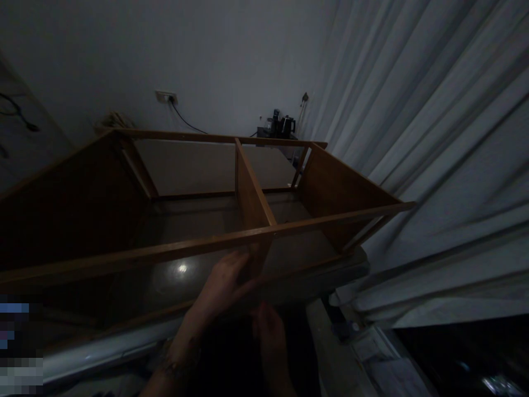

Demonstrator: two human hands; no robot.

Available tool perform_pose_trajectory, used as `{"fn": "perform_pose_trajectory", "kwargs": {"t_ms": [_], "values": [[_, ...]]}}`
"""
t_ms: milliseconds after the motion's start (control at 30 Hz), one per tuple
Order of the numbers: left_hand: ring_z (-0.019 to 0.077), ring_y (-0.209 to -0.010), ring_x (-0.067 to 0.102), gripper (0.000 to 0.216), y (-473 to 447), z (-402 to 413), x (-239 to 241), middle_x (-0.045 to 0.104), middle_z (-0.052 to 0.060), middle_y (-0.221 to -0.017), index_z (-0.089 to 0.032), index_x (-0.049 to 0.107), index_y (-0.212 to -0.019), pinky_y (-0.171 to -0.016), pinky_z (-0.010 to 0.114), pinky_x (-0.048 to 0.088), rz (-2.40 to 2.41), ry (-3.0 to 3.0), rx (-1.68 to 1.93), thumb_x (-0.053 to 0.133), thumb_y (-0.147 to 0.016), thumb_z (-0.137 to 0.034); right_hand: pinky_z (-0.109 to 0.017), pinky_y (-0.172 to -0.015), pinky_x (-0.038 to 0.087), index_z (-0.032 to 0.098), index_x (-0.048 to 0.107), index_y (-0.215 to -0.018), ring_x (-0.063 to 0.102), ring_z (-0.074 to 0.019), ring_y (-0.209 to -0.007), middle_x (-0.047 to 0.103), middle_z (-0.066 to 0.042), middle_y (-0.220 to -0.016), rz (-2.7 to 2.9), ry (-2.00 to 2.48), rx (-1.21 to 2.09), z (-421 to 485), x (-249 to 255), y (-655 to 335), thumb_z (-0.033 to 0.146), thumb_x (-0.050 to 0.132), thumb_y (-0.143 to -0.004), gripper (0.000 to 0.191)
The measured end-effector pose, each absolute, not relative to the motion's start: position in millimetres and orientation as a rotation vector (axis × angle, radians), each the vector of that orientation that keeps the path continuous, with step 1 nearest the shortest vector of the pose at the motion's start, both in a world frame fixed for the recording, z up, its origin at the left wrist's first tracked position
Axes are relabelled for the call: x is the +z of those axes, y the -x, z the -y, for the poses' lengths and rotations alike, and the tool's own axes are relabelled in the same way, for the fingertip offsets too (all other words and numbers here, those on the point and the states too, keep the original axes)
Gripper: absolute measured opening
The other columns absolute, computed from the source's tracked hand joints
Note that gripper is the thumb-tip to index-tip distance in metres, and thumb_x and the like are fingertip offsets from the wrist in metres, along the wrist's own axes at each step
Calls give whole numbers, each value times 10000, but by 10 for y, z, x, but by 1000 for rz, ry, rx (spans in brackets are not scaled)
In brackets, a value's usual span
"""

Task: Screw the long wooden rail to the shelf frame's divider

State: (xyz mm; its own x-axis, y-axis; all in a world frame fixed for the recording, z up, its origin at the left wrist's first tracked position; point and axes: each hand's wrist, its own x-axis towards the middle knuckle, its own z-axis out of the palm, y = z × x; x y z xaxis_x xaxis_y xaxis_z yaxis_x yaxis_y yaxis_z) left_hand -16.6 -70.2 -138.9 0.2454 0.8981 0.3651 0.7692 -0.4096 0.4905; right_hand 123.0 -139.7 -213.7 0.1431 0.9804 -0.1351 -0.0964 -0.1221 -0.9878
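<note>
A wooden shelf frame (185, 251) fills the middle of the head view, with a divider panel (252, 184) across it. My left hand (221, 284) reaches to the near end of the divider, under the front rail. Its fingers are stretched along the panel's left side and its thumb points right, apart from them; whether it presses on the wood is hard to see. A bracelet (176, 364) circles the left wrist. Lower and to the right, my right hand (270, 328) hovers near the frame's front edge, its fingers bent, dim and blurred. Anything in it is not visible.
White curtains (413, 127) hang along the right side, close to the frame's end panel (341, 193). Behind, a wall socket (166, 97) has a black cord plugged in. A dark kettle (288, 125) stands at the back. Boxes or papers (384, 353) lie at lower right.
</note>
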Motion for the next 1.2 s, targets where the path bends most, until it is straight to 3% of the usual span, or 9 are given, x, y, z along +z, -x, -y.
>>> {"fn": "perform_pose_trajectory", "kwargs": {"t_ms": [167,267,333,467,633,900,1200], "values": [[278,-954,654,365,178,700,-1427,673,127,-1029,-155,611,-1003,-817,394,542,-1587,-2309,852,582,-880,-497,-236,-539,493,188,659,-956,619,-150,-595,673,-22,-716,1212,1289,868,1368,-2120,-1343,537,610,-863,364],[281,-968,654,369,180,698,-1446,676,127,-1037,-157,604,-1041,-821,394,541,-1594,-2335,891,586,-880,-488,-252,-640,532,226,687,-913,662,-162,-710,705,-31,-802,1478,1184,561,1343,-2140,-1409,392,578,-929,199],[268,-941,657,355,178,701,-1432,680,114,-1012,-163,605,-1033,-811,383,543,-1570,-2344,919,580,-885,-484,-258,-684,537,238,687,-863,662,-160,-742,704,-22,-804,1635,1096,407,1323,-2154,-1456,324,544,-960,193],[259,-923,659,330,168,713,-1373,688,110,-1011,-161,622,-988,-811,385,545,-1558,-2308,892,594,-879,-471,-279,-754,547,228,660,-986,671,-164,-808,715,-23,-874,1826,1004,256,1286,-2157,-1562,286,542,-969,132],[268,-991,656,371,165,728,-1384,683,118,-1093,-169,612,-1097,-827,381,547,-1584,-2274,913,612,-873,-464,-291,-778,563,214,639,-1049,678,-171,-845,720,-38,-909,1935,931,203,1244,-2118,-1645,300,534,-973,156],[250,-919,654,336,176,697,-1421,673,92,-975,-171,599,-993,-798,368,542,-1555,-2307,891,586,-883,-488,-272,-669,549,222,656,-943,662,-159,-716,705,-26,-783,1786,895,172,1215,-2116,-1513,258,543,-966,121],[258,-947,663,337,181,711,-1415,685,113,-1043,-173,616,-1058,-834,387,542,-1566,-2315,926,606,-875,-455,-204,-573,508,202,633,-771,621,-127,-617,656,-5,-698,1421,1110,507,1341,-2218,-1314,271,544,-953,214]]}}
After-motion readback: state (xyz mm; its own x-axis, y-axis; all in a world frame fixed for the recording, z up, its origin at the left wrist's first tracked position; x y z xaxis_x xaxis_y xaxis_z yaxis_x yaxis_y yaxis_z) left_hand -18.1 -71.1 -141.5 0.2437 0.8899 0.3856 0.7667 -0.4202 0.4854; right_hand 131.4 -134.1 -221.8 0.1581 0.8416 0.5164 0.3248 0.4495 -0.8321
